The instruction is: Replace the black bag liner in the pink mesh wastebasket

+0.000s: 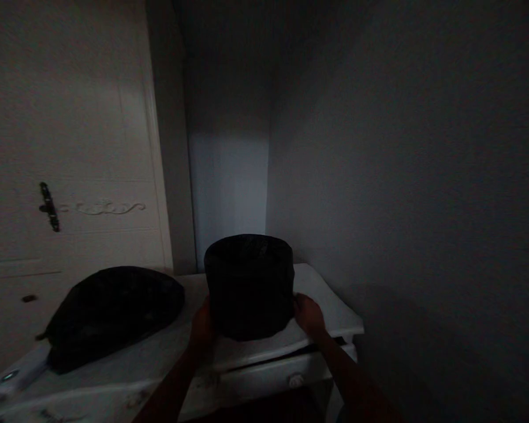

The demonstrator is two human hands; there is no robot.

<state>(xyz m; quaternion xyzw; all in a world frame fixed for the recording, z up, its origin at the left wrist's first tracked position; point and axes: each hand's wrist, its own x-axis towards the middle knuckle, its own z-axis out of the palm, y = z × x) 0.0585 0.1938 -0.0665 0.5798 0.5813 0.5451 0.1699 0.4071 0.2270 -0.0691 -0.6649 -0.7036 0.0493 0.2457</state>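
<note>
A dark, rounded bundle that looks like a cloth or plastic bag [250, 288] stands upright at the right part of a white dresser top [311, 288]. My left hand [201, 324] grips its left side low down, the fingers partly hidden behind it. On the opposite side my right hand [307, 314] pinches the bundle's lower edge. Deep shadow hides what is inside and whether its base touches the dresser. To the left lies a second black bag [119, 314], slumped and full-looking, apart from both hands.
A white door [92, 117] with a dark handle [49, 207] stands behind on the left. A grey wall [401, 176] rises close on the right. The dresser has a drawer with a pale knob [295, 380], its upper edge showing a dark gap.
</note>
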